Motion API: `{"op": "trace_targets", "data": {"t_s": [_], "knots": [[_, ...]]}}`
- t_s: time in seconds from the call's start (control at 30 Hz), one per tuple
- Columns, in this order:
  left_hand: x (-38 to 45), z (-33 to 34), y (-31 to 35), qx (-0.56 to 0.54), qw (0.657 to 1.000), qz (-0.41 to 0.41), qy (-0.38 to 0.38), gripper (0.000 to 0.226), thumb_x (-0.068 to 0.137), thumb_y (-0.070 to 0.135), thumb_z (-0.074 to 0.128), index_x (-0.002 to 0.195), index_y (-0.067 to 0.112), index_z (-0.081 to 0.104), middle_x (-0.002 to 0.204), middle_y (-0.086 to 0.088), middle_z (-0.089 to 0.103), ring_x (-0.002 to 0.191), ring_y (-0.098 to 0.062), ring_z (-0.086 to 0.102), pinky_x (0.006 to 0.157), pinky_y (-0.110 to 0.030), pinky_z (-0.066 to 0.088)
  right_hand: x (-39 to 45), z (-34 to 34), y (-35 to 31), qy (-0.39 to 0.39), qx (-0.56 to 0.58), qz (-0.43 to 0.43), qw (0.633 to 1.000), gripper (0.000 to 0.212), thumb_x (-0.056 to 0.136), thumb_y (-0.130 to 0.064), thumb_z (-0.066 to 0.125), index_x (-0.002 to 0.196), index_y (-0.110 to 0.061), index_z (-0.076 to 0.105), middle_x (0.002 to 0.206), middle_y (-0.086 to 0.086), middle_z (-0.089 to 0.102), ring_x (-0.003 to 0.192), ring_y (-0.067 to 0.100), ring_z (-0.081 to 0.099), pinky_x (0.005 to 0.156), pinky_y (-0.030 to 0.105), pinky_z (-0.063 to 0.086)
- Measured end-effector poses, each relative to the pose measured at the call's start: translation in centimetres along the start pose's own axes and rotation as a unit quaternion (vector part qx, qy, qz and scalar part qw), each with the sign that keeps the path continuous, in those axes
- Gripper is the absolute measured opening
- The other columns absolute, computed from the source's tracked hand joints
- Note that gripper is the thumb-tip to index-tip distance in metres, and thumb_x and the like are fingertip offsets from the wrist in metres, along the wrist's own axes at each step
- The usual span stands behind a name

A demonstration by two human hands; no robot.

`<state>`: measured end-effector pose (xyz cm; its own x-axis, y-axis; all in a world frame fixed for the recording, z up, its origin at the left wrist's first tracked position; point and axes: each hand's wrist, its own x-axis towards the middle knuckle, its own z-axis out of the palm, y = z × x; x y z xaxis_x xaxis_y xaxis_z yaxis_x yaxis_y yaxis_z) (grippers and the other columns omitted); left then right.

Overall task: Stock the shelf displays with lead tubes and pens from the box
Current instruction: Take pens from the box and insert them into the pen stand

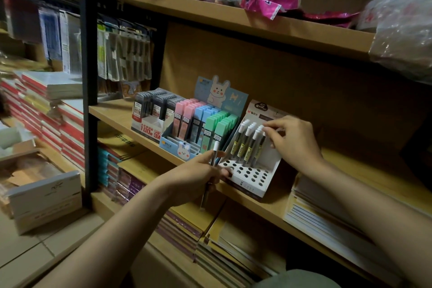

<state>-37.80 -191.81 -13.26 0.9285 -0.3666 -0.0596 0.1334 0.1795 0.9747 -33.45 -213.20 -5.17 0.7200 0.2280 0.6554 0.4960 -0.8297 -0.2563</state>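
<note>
**Both hands at the white tube stand**

The left hand (198, 176) is curled round a small bunch of lead tubes (213, 163). The tubes run up through the fist: white caps stick out above the thumb, just in front of the stand's lower left corner, and the dark barrels hang out below the palm, past the shelf (264, 208) edge. How many tubes the fist holds cannot be told.

The right hand (295, 141) reaches in from the right, its fingertips pinching the white cap of the rightmost tube (263, 140) standing in the stand (254, 180). That tube is upright in the back row, beside several other white-capped tubes with yellow labels. The front rows of round holes in the stand are open and dark.

The stand sits on the middle shelf, tilted back, with its printed card rising behind the tubes. Just to its left is a rabbit display (198, 128) filled with pink, blue and green lead cases, and further left a grey display (152, 112) of dark cases. A white box (44, 196) stands on the floor at lower left, well apart from both hands.
</note>
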Motion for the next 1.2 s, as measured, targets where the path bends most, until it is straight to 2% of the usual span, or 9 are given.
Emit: {"op": "trace_targets", "data": {"t_s": [0.13, 0.27, 0.47, 0.57, 0.67, 0.73, 0.87, 1.0, 1.2], "knots": [[0.0, 0.0, 0.0, -0.054, 0.999, -0.004, -0.007, 0.043, 0.093, -0.008, 0.042, 0.124, 0.020, 0.055, 0.105, -0.011, 0.070, 0.088, -0.014, 0.065, 0.072, -0.028, 0.045, 0.1, -0.1, -0.1, 0.003, 0.019, 0.018, 1.000, 0.014, 0.089, -0.019, 0.069, 0.099, -0.012, 0.075, 0.092, -0.001, 0.071, 0.063, 0.002, 0.064, 0.061, 0.014, 0.053], [-0.1, -0.1, 0.0, -0.118, 0.992, 0.017, -0.031, 0.035, 0.094, -0.001, 0.047, 0.126, 0.011, 0.054, 0.100, -0.012, 0.071, 0.080, -0.016, 0.069, 0.076, -0.030, 0.057, -0.1, -0.2, 0.2, -0.027, -0.018, 0.013, 0.999, 0.013, 0.088, -0.020, 0.070, 0.097, -0.013, 0.075, 0.090, -0.002, 0.072, 0.071, -0.005, 0.056, 0.066, 0.006, 0.040], [-0.4, 0.3, -0.3, -0.065, 0.996, 0.051, -0.033, 0.040, 0.080, 0.012, 0.062, 0.120, 0.009, 0.059, 0.106, -0.013, 0.071, 0.080, -0.016, 0.068, 0.073, -0.030, 0.057, -0.4, -0.2, 0.2, -0.037, -0.104, -0.016, 0.994, 0.020, 0.093, -0.027, 0.064, 0.107, -0.018, 0.074, 0.099, 0.000, 0.070, 0.082, 0.010, 0.060, 0.069, 0.020, 0.043], [-0.4, 0.5, -0.3, -0.067, 0.995, 0.068, -0.024, 0.038, 0.075, 0.012, 0.067, 0.111, 0.004, 0.061, 0.101, -0.012, 0.072, 0.081, -0.016, 0.069, 0.073, -0.027, 0.056, -0.5, -0.6, 0.3, -0.083, -0.114, -0.003, 0.990, 0.024, 0.096, -0.026, 0.058, 0.117, -0.021, 0.069, 0.106, 0.000, 0.070, 0.067, 0.005, 0.061, 0.057, 0.015, 0.043], [-0.3, 0.8, -0.5, -0.014, 0.996, 0.090, 0.008, 0.034, 0.072, 0.013, 0.072, 0.104, 0.005, 0.065, 0.088, -0.010, 0.071, 0.080, -0.019, 0.071, 0.071, -0.026, 0.056, -0.5, -1.0, -0.2, -0.069, -0.045, 0.023, 0.996, 0.026, 0.096, -0.025, 0.059, 0.120, -0.019, 0.066, 0.103, -0.003, 0.068, 0.050, 0.003, 0.054, 0.042, 0.011, 0.041], [-0.2, 1.1, -0.7, 0.010, 0.994, 0.105, 0.025, 0.034, 0.069, 0.014, 0.075, 0.101, 0.006, 0.065, 0.078, -0.004, 0.069, 0.078, -0.020, 0.072, 0.070, -0.027, 0.056, -0.7, -1.2, -1.3, -0.036, 0.052, 0.033, 0.997, 0.020, 0.092, -0.028, 0.064, 0.110, -0.020, 0.068, 0.093, -0.008, 0.067, 0.060, 0.000, 0.060, 0.052, 0.011, 0.050], [-0.2, 1.7, -0.7, 0.059, 0.987, 0.137, 0.059, 0.043, 0.061, 0.018, 0.079, 0.102, 0.012, 0.065, 0.080, -0.004, 0.070, 0.082, -0.025, 0.072, 0.074, -0.035, 0.060, -1.5, -0.4, -3.9, -0.137, 0.215, 0.088, 0.963, 0.028, 0.083, -0.031, 0.074, 0.107, -0.021, 0.065, 0.089, -0.003, 0.071, 0.072, 0.010, 0.072, 0.070, 0.034, 0.062], [-0.1, 2.0, -0.7, 0.121, 0.974, 0.179, 0.067, 0.042, 0.061, 0.024, 0.080, 0.100, 0.014, 0.068, 0.088, -0.010, 0.072, 0.082, -0.022, 0.072, 0.071, -0.031, 0.060, -2.1, 0.5, -4.6, -0.153, 0.248, 0.108, 0.951, 0.029, 0.082, -0.018, 0.077, 0.105, -0.020, 0.060, 0.085, 0.002, 0.071, 0.068, 0.014, 0.073, 0.065, 0.031, 0.061], [0.3, 2.5, -1.1, 0.248, 0.935, 0.233, 0.098, 0.035, 0.075, 0.030, 0.078, 0.106, 0.024, 0.064, 0.098, 0.006, 0.070, 0.088, -0.004, 0.068, 0.075, -0.025, 0.058, -1.4, -0.4, -3.7, -0.123, 0.296, 0.140, 0.937, 0.024, 0.081, -0.002, 0.073, 0.094, -0.014, 0.057, 0.085, 0.009, 0.069, 0.068, 0.020, 0.073, 0.065, 0.036, 0.062]]}}
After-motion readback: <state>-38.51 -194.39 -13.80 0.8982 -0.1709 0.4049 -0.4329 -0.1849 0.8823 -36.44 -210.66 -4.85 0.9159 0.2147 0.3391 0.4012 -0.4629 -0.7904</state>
